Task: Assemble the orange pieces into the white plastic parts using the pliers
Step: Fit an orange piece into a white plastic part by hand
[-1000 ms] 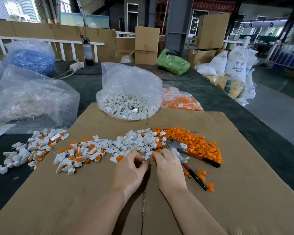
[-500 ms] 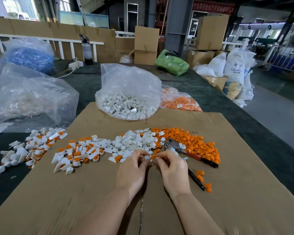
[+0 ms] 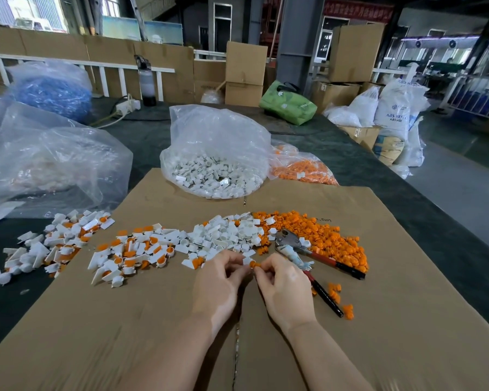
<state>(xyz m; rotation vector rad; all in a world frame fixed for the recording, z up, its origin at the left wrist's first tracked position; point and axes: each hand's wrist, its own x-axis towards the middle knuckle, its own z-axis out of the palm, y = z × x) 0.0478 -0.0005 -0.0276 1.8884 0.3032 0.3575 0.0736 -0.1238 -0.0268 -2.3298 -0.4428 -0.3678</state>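
In the head view, a sheet of brown cardboard (image 3: 378, 320) is seen spread over a dark counter (image 3: 364, 170). Both hands are brought together over the middle of the cardboard, just in front of the loose parts. The grip of the left hand (image 3: 219, 280) is closed on a small white plastic part (image 3: 247, 261), pinched at the fingertips. The grip of the right hand (image 3: 283, 280) is closed on a small orange piece (image 3: 256, 264), which is held against the white part; whether it is already seated cannot be told.

The pliers (image 3: 316, 253) are left lying on the cardboard just right of the right hand, untouched, with their metal head toward the piles and their red and black handles spread apart. A heap of loose orange pieces (image 3: 331, 238) is spread behind and to the right of the pliers, and a few more lie near the handle ends. A heap of loose white parts (image 3: 226, 235) lies just beyond the hands. Further left, white parts with orange fitted in them (image 3: 136, 252) are scattered across the cardboard and onto the counter.

Behind the piles, a clear bag of white parts (image 3: 215, 162) is stood at the far edge of the cardboard, with a bag of orange pieces (image 3: 302, 167) beside it on the right.
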